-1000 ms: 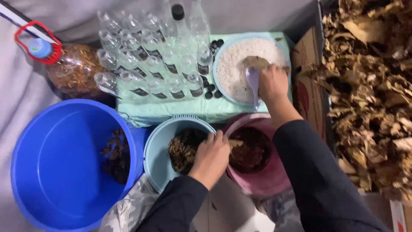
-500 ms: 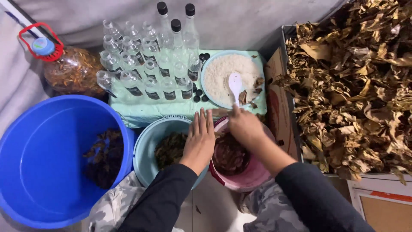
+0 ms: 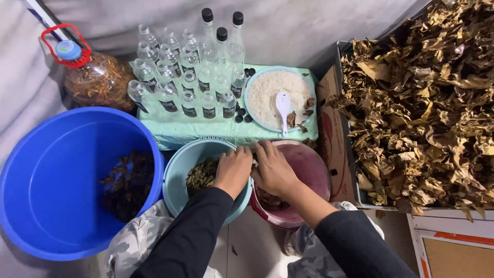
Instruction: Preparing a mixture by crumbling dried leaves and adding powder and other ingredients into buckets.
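Both hands are down low in the middle of the scene, knuckles up, wrists coming in from the near edge in black sleeves; the left hand (image 3: 234, 170) sits over the right rim of the light blue bowl (image 3: 177, 177), fingers curled down and bunched together, and honestly I can't tell if it's actually pinching anything since the fingertips are hidden; the right hand (image 3: 274, 170) is just beside it, touching or nearly so, draped over the near-left rim of the maroon bowl (image 3: 316, 167), fingers also bent down, and what it grips, if anything, isn't visible either; the light blue bowl is smooth plastic with a heap of crumbly brown dried leaf bits (image 3: 201, 174) inside; the maroon one is glossy, round, dark inside with wet-looking brownish stuff under the hand; far of both sits a low stand covered in a pale green cloth (image 3: 206, 131), a bit wrinkled; on it a cluster of clear glass bottles (image 3: 188, 77), some lying tilted, three at the back upright with black caps; to their right a pale round plate of white grains (image 3: 267, 90) with a white plastic spoon (image 3: 283, 105) lying in it; left is a big blue tub (image 3: 46, 170), smooth walls, dark leaf scraps at the bottom; far left a clear jug (image 3: 95, 80) with a red handle; the whole right side is a crinkly pile of dry brown leaves (image 3: 427, 103).
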